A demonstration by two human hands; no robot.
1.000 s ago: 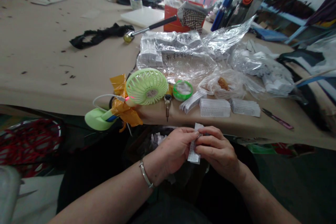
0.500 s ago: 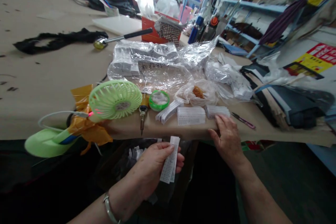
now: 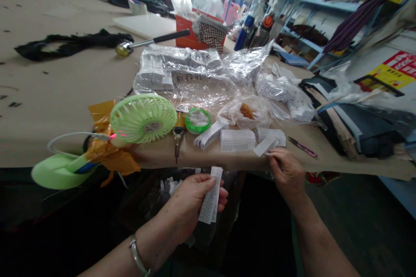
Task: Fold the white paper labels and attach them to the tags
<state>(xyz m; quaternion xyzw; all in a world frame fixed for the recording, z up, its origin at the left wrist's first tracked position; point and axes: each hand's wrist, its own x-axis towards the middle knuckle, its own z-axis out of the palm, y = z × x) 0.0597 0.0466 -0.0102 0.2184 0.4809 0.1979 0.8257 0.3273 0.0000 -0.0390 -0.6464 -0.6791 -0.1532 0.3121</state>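
The left hand [image 3: 191, 197] grips printed strips [image 3: 211, 201] off the table [image 3: 208, 158] edge; the right hand [image 3: 288, 172] pinches a pale slip [image 3: 264, 145], apparently single, at the rightmost stack [image 3: 281, 138].

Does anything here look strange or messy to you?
Yes, the green fan looks odd: orange-brown tape is wrapped around it, like a makeshift mount, and its rounded lower end juts past the edge of the table. Small dark scraps also litter the table's left side.
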